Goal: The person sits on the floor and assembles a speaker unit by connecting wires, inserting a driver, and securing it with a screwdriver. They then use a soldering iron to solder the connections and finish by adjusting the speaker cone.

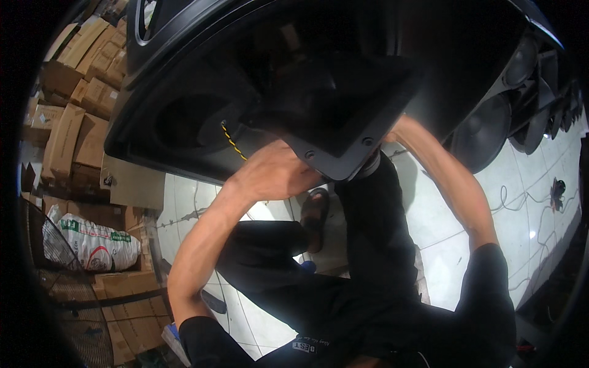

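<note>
A black speaker horn (334, 144) with a flat flange and screw holes is held up, tilted, in front of a large black speaker cabinet (132, 150). My left hand (276, 172) is closed at the horn's near left side, its fingertips tucked underneath. At the right edge of the flange is my right hand (397, 130), closed on it, most of its fingers hidden behind the horn. A yellow-and-black twisted wire (233, 141) comes out of the cabinet and disappears behind my left hand. Part of a round component shows under the horn's near corner.
Cardboard boxes (92, 135) are stacked at the left, with a white printed sack (98, 245) and a mesh fan guard (61, 300) nearer. Several round speakers (485, 132) stand at the right. A thin cable (534, 199) lies across the white tiled floor (442, 264).
</note>
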A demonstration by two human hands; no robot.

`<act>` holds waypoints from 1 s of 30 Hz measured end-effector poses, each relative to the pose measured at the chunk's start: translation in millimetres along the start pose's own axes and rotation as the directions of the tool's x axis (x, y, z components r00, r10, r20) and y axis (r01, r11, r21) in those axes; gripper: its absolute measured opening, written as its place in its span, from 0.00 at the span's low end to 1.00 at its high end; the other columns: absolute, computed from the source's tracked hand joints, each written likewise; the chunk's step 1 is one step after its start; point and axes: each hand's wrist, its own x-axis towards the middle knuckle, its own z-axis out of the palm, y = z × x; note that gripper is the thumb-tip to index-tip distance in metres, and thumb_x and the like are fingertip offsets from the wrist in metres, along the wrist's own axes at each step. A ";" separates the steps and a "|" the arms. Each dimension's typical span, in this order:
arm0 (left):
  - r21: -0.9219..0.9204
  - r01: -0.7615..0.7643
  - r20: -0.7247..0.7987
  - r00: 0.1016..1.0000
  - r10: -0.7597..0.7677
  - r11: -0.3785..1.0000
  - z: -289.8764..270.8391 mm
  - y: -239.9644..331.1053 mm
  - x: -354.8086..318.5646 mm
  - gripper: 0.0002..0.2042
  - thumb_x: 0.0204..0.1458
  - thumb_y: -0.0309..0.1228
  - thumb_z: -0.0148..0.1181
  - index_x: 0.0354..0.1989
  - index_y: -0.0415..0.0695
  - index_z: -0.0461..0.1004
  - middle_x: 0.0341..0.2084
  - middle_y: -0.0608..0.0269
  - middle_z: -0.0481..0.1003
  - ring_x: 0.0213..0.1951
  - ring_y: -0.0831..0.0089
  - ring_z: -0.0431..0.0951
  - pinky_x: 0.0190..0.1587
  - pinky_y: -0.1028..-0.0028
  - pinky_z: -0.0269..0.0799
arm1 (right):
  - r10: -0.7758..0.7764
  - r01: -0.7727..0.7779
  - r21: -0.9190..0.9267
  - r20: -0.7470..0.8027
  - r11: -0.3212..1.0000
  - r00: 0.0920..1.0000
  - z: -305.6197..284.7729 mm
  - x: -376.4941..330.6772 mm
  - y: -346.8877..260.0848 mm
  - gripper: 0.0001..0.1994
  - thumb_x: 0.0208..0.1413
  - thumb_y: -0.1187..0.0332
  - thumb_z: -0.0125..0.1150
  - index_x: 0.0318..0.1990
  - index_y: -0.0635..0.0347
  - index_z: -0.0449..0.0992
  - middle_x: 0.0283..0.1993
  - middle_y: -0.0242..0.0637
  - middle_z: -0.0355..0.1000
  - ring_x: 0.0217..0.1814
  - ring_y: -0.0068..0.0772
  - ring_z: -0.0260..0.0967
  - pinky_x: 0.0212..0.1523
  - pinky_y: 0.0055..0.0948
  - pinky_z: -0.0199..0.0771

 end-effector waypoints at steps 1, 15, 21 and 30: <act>-0.079 0.041 -0.076 0.996 -0.047 0.996 1.7 3.7 -0.8 0.14 0.44 0.27 0.66 0.42 0.44 0.81 0.35 0.61 0.79 0.36 0.66 0.79 0.36 0.69 0.74 | -0.010 0.010 -0.016 0.006 1.000 1.000 -0.6 2.7 5.3 0.11 0.51 0.89 0.52 0.42 0.77 0.76 0.47 0.48 0.75 0.44 0.34 0.73 0.39 0.27 0.78; -0.859 0.480 0.176 0.603 -0.778 0.177 21.6 13.2 15.7 0.10 0.44 0.17 0.63 0.37 0.34 0.78 0.36 0.47 0.80 0.43 0.51 0.80 0.45 0.66 0.75 | -0.205 0.187 0.189 0.078 0.964 0.976 -64.4 82.6 120.4 0.09 0.53 0.82 0.64 0.42 0.67 0.78 0.44 0.37 0.76 0.40 0.23 0.73 0.30 0.18 0.76; -0.880 0.415 0.141 0.693 -0.707 0.231 34.6 6.4 15.9 0.12 0.46 0.15 0.61 0.40 0.34 0.78 0.38 0.48 0.80 0.45 0.51 0.80 0.47 0.67 0.75 | -0.108 0.104 0.101 0.032 0.989 0.994 -64.2 65.3 95.3 0.09 0.51 0.83 0.64 0.40 0.67 0.78 0.41 0.36 0.76 0.37 0.24 0.73 0.28 0.18 0.76; -0.289 0.486 0.074 0.871 -0.486 0.825 11.5 17.8 9.4 0.12 0.47 0.15 0.57 0.40 0.36 0.78 0.39 0.44 0.78 0.43 0.46 0.78 0.43 0.62 0.75 | -0.139 0.134 0.073 0.068 0.988 0.988 -42.3 47.4 73.2 0.08 0.51 0.85 0.62 0.40 0.69 0.78 0.42 0.38 0.76 0.40 0.28 0.73 0.33 0.21 0.77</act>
